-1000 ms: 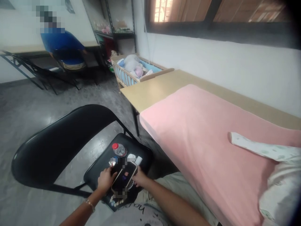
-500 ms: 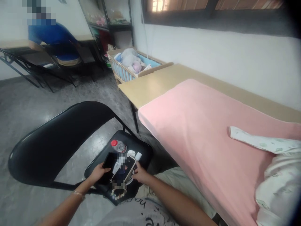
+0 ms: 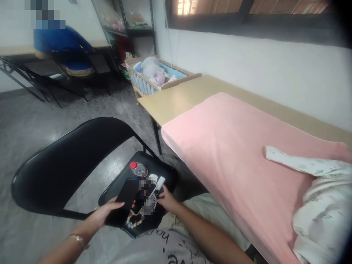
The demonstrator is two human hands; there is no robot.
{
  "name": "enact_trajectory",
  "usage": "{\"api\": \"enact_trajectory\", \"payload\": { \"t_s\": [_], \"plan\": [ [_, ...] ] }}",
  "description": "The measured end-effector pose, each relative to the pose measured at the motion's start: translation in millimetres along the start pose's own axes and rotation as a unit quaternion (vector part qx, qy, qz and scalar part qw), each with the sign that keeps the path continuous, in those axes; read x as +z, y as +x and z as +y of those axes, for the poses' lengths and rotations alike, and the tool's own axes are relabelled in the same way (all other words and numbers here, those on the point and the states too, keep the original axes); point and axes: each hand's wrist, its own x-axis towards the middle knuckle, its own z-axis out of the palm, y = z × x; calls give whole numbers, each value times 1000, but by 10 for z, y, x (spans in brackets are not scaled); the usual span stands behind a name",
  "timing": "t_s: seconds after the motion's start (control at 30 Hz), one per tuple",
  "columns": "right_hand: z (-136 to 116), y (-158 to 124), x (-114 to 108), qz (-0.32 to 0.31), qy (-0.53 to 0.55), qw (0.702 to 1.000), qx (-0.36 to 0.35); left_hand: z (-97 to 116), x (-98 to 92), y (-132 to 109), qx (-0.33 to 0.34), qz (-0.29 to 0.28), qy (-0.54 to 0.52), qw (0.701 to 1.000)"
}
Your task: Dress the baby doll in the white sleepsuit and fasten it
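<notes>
My left hand [image 3: 108, 209] is wrapped around a black smartphone [image 3: 128, 195], its thumb across the near edge and fingertips showing at the far side. The phone is tilted above a black chair seat [image 3: 165, 170]. My right hand [image 3: 168, 200] is at the seat's right side with its fingers apart, close to a small white fan [image 3: 151, 201]; whether it touches the fan I cannot tell. Beside the fan lies a dark item with a pale rim, partly blurred out. A beaded bracelet [image 3: 135, 222] rests nearest me. A clear bottle with a red cap [image 3: 139, 169] lies at the back.
To the right, a pink cloth [image 3: 220, 135] covers part of a wooden table [image 3: 176, 101], with patterned white fabric [image 3: 324, 216] on it. A wooden crib [image 3: 143, 82] holds soft toys. A person in blue [image 3: 62, 42] sits at a far desk.
The phone has been raised and turned in my left hand, now covering more of the seat. My right hand has drawn slightly back from the pale-rimmed item, which now sits lower.
</notes>
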Motion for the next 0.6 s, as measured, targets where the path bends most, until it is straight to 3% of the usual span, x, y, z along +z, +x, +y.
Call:
{"api": "enact_trajectory", "payload": {
  "t_s": [0.13, 0.23, 0.33, 0.43, 0.5, 0.6],
  "plan": [
    [-298, -405, -267, 90, 87, 988, -93, 146, 554, -146, -17, -133, -132, 982],
    [-601, -881, -467, 85, 140, 966, -200, 274, 932, -218, 41, -162, -167, 972],
    [-865, -1291, -598, 101, 86, 946, -297, 375, 1185, -230, 87, -167, -189, 964],
    [-976, -1478, -676, 130, -92, 893, -421, 451, 1326, -216, 73, -162, -204, 963],
    [-963, -1493, -702, 145, -173, 850, -475, 498, 1390, -219, 28, -127, -209, 969],
    [-907, -1467, -708, 160, -219, 832, -485, 541, 1459, -237, -17, -42, -202, 978]
  ]
}}
